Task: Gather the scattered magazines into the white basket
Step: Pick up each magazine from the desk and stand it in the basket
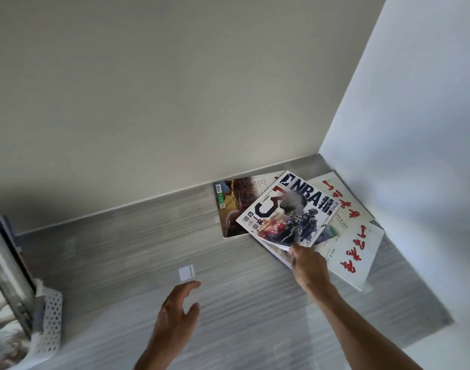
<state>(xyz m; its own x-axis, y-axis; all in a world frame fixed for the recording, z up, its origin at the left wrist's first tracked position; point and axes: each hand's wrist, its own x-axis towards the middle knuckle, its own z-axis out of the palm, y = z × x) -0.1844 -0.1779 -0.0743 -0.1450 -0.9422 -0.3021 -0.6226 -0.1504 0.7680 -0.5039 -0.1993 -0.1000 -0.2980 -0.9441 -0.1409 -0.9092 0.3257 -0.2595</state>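
My right hand [308, 265] pinched the NBA magazine [287, 212] at its near edge, left hand [179, 305] hung relaxed, holding nothing, white basket [51, 324] far left.

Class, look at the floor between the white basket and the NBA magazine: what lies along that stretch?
In the head view, between the white basket and the NBA magazine lies grey floor with a small white tape square; the open left hand hovers over it.

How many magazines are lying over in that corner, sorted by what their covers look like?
Glossy NBA basketball magazine, gripped at its near corner by the right hand: 1
White magazines with red brush lettering: 2
Magazine with a brown and yellow picture cover: 1
Total: 4
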